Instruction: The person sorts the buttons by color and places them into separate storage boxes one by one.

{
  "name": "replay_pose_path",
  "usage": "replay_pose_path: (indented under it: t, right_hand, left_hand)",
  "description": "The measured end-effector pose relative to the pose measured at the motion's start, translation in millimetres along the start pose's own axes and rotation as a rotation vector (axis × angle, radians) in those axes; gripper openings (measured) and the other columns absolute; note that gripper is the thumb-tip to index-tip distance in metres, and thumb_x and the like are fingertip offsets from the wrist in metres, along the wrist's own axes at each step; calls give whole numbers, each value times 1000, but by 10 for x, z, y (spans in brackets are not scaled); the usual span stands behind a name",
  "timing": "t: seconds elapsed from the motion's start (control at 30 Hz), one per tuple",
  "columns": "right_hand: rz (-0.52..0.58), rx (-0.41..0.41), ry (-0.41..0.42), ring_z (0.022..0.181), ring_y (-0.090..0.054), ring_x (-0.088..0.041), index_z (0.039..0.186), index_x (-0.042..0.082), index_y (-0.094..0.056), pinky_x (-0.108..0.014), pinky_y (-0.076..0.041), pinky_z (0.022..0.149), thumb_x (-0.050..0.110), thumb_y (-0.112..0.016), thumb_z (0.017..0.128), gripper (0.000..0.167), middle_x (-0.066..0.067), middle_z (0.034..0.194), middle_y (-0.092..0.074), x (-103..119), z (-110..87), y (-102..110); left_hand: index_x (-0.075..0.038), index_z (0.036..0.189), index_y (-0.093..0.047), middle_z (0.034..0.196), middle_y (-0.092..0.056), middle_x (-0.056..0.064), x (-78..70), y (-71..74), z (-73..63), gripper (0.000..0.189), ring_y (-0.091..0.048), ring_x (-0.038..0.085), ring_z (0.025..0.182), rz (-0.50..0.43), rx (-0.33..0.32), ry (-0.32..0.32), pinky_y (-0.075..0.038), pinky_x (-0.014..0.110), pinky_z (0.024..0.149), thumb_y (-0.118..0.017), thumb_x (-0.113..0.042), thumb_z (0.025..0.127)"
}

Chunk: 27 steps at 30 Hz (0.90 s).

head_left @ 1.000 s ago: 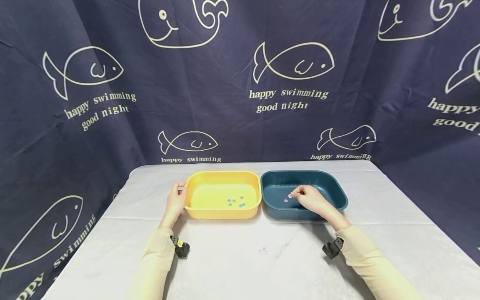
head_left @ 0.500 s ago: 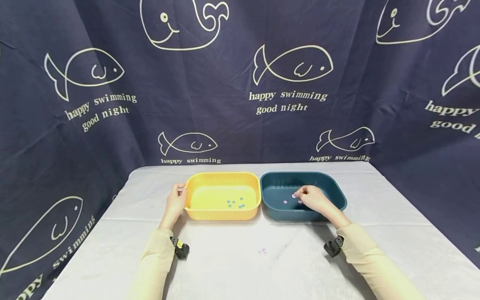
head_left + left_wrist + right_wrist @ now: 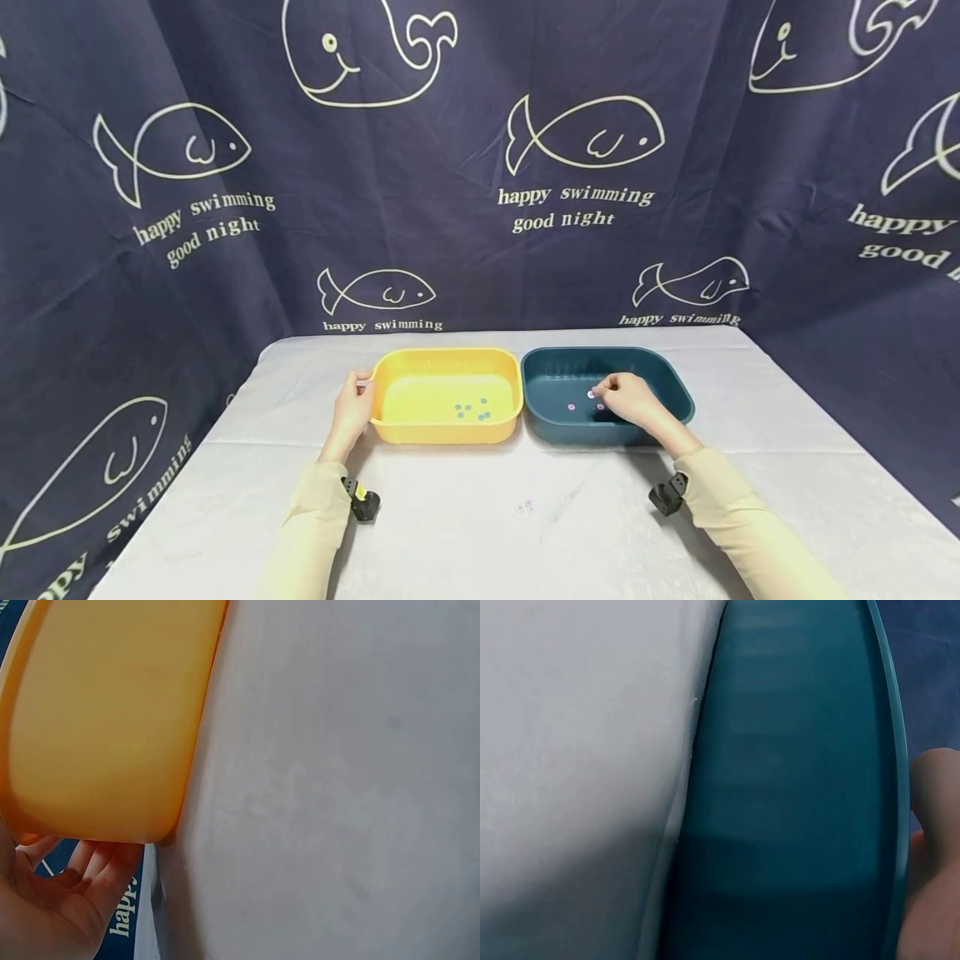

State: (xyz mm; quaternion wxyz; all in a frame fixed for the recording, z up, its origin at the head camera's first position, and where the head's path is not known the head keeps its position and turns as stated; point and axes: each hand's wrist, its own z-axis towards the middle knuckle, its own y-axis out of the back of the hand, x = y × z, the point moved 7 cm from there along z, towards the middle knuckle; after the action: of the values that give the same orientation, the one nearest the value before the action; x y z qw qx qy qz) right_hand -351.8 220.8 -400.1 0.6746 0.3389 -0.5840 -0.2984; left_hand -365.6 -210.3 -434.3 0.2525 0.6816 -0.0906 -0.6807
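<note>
My left hand [image 3: 354, 410] holds the left end of a yellow plastic bin [image 3: 442, 432], its fingers at the outer wall under the rim. Several small round blue buttons [image 3: 483, 402] lie in that bin. My right hand [image 3: 628, 398] reaches into a dark teal bin [image 3: 555, 430], thumb and fingers pinched together at a small pink button [image 3: 591, 395]. Two more pink buttons lie on that bin's floor, one at the left [image 3: 572, 407] and one below my fingertips [image 3: 601, 407]. In the right wrist view, the teal bin's wall [image 3: 795, 765] hides my fingertips.
A few pale pink buttons [image 3: 528, 505] lie on the white cloth-covered table [image 3: 465, 533] in front of the bins. The two bins stand side by side, ends nearly touching. A dark blue curtain [image 3: 450, 208] with fish drawings hangs behind the table.
My right hand has shifted slightly right inside the teal bin, with the pink button at its fingertips. A third pink button has come into sight below them. My left hand stays at the yellow bin.
</note>
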Motion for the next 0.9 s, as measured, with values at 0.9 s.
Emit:
replay_pose_path:
  t: [0.9]
  right_hand:
    - [10,-30,59,69,-51,-15,92,-1,-68,-29,-39,62,13,-54,91,20,-16,89,-68,51,-16,50]
  left_hand:
    - [-6,128,-45,105,-55,20,3,0,5,35,-54,27,90,2,-4,-8,-44,27,70,-36,-19,97]
